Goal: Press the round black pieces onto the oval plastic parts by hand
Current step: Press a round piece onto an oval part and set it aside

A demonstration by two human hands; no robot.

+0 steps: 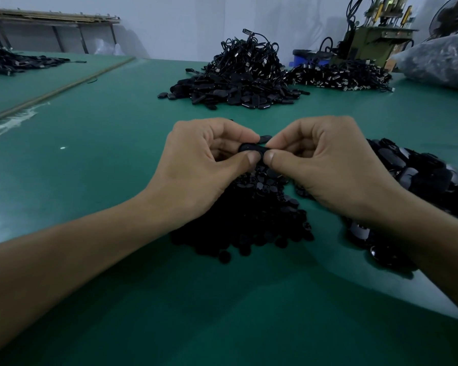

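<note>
Green counter (pixel 90 154) in a dim workshop, black heaps (pixel 238 83) all over. Left hand (pixel 196 165) and right hand (pixel 323 165) held just above the pile of round black pieces (pixel 249 220), fingers (pixel 233 132) and thumbs pinching one oval plastic part (pixel 250 147) from both ends, likely for squeezing a round piece home. Spare ovals (pixel 413 170) heaped right beside, handy.

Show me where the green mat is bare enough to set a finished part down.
Bare mat: the wide stretch left of the left hand, up to the wooden strip; the band between both hands and the far heap; the near area between the forearms. Crowded: round pieces under the hands, oval parts beside the right hand.
</note>
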